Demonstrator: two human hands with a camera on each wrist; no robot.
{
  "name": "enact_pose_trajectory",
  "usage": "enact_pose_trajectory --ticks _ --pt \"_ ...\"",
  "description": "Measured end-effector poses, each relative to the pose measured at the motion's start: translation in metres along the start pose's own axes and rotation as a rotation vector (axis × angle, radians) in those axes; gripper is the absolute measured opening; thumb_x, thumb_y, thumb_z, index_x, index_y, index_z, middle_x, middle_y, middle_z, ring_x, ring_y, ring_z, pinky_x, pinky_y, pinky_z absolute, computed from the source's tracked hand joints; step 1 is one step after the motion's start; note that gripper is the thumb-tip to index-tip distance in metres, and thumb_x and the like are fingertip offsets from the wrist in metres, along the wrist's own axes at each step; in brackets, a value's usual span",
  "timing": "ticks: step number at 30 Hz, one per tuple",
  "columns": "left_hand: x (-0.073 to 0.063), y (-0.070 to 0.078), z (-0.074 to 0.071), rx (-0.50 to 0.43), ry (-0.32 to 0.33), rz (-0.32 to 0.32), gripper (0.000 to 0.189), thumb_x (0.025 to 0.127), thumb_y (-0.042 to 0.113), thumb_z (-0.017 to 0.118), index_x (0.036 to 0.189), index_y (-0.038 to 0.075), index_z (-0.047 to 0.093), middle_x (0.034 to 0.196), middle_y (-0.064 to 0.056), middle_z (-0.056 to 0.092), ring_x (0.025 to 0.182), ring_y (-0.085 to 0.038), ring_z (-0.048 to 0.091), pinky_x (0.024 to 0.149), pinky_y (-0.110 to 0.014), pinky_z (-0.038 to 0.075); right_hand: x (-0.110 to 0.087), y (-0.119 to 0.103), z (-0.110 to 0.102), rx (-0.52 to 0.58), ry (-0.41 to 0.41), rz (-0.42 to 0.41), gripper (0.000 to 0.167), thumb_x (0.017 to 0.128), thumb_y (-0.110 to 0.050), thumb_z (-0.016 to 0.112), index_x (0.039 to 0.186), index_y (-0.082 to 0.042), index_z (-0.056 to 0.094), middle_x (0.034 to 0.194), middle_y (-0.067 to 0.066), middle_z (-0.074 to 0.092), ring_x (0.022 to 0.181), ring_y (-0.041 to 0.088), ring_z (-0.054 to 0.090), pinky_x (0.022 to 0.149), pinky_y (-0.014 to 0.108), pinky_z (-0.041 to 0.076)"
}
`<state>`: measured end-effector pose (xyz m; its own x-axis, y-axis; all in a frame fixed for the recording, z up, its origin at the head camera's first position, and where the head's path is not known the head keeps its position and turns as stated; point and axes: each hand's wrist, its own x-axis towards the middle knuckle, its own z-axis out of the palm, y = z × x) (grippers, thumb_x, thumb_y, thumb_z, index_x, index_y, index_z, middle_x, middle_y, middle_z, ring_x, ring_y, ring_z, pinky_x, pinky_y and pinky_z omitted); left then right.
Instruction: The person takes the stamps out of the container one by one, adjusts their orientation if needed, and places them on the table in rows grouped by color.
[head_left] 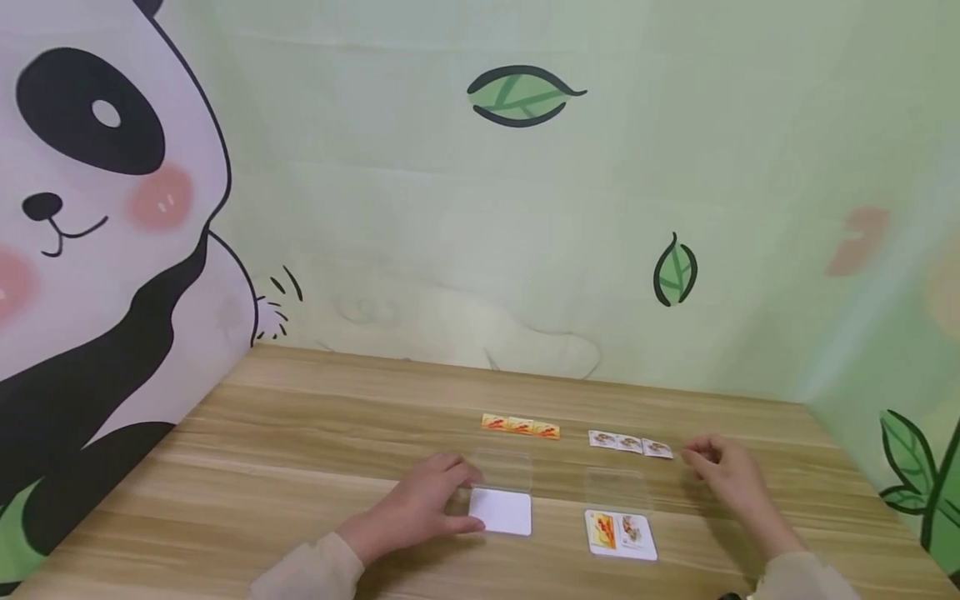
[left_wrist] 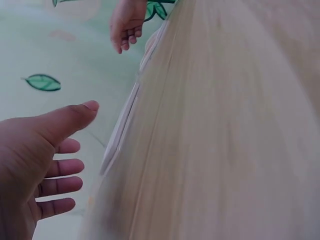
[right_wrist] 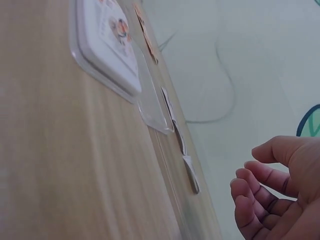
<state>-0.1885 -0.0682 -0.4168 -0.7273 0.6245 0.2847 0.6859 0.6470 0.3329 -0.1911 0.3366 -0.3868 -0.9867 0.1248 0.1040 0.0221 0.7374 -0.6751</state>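
One left hand [head_left: 423, 510] and one right hand [head_left: 731, 475] were over one desk [head_left: 337, 400]. Two white cases lay between them: the left case [head_left: 500, 512] beside the left hand, the right case [head_left: 648, 546] carrying one orange card [head_left: 603, 531] and one white card [head_left: 633, 531]. Three orange cards [head_left: 521, 426] lay ahead of the left hand, three white cards [head_left: 628, 442] just left of the right hand.
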Motion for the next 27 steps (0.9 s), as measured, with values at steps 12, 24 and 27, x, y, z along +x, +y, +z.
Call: enact_pose_trajectory --ticks 12,24,27 --pt "0.028 0.038 0.019 0.032 0.091 0.153 0.043 0.077 0.040 0.078 0.110 0.017 0.063 0.104 0.004 0.061 0.099 -0.013 0.055 0.082 -0.025 0.047 -0.015 -0.011 0.000 0.016 0.054 -0.104 0.022 0.093 -0.018 0.061 0.105 0.001 0.064 0.082 0.006 0.064 0.066 0.002 0.049 0.057 0.020 0.043" --pt "0.049 0.065 0.030 0.056 0.050 0.163 0.049 0.081 0.046 0.073 0.118 0.017 0.061 0.105 0.005 0.060 0.102 -0.010 0.055 0.095 -0.028 0.045 -0.026 -0.026 -0.004 0.013 0.075 -0.139 0.020 0.092 -0.018 0.063 0.104 -0.002 0.066 0.090 0.007 0.068 0.073 0.000 0.053 0.063 0.019 0.046" --pt "0.052 0.070 0.034 0.045 0.031 0.137 0.050 0.080 0.047 0.073 0.119 0.017 0.061 0.106 0.006 0.059 0.102 -0.010 0.054 0.094 -0.028 0.045 -0.028 -0.029 -0.003 0.017 0.076 -0.161 0.019 0.091 -0.016 0.064 0.103 -0.002 0.066 0.089 0.007 0.068 0.072 0.000 0.053 0.064 0.019 0.047"
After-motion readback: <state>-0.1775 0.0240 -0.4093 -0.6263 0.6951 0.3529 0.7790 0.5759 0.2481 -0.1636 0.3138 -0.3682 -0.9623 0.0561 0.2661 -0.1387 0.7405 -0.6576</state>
